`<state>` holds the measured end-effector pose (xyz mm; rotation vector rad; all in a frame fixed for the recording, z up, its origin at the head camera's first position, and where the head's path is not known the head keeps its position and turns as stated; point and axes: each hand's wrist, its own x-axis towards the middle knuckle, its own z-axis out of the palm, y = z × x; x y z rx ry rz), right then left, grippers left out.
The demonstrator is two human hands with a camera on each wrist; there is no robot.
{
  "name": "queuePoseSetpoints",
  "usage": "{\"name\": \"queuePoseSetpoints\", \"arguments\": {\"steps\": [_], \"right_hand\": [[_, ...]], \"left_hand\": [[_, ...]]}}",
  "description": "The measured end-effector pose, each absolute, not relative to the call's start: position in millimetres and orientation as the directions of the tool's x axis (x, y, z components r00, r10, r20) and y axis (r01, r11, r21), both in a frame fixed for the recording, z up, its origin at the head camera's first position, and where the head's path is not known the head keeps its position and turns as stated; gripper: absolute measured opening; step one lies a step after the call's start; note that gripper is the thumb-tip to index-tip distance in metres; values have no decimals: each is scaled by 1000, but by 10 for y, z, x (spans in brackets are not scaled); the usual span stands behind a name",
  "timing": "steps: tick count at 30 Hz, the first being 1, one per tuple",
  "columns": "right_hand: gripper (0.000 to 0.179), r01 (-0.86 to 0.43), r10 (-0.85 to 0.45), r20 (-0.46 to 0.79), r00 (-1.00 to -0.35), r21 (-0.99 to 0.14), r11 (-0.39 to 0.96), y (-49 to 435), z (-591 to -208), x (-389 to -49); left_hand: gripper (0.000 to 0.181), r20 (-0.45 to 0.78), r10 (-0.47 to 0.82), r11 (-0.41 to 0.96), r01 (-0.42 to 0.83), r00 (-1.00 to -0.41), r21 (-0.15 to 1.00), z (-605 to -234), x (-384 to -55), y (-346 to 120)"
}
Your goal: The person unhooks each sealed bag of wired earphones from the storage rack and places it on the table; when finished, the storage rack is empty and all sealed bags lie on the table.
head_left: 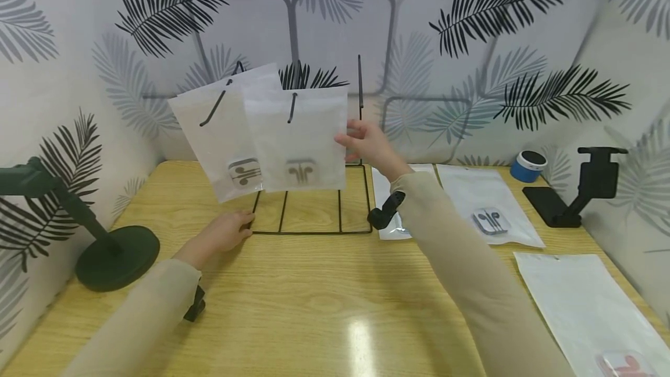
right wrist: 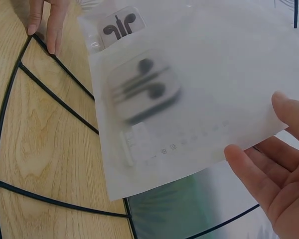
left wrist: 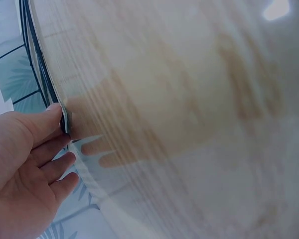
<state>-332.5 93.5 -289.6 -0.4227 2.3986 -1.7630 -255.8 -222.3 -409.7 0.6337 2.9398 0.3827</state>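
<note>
My left hand [head_left: 226, 230] holds the front left corner of a black wire rack [head_left: 311, 233], and in the left wrist view the thumb and index finger pinch the wire. Two frosted white packets of earphones hang from the rack's prongs. The left packet [head_left: 209, 132] hangs tilted, partly behind the right packet [head_left: 314, 138], which is nearly straight. At that right packet's side edge is my right hand [head_left: 369, 143], its thumb in front and some fingers behind the edge. Blurred earphones [right wrist: 144, 87] show through its film in the right wrist view.
Another packet [head_left: 473, 191] lies right of the rack, beside one partly under my sleeve. A packet with pink contents [head_left: 591, 290] lies nearer. A blue jar [head_left: 528, 166] and black stand [head_left: 581, 191] are at the back right. A dark green lamp base [head_left: 117, 258] stands left.
</note>
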Motion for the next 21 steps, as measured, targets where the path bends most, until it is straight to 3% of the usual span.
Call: {"name": "queuePoseSetpoints", "arguments": {"steps": [10,21], "right_hand": [[53,-130,-267,59,-962,-957,258,890,-2910,-3312],[21,-173,-254,116,-960,-962,211,873,-2938,-3293]], "left_hand": [[43,-59,425,881,397,-903,257,-4087,-2547,-2226],[44,-70,421,885,394,-904,248,-4089,-2569,-2234]]}}
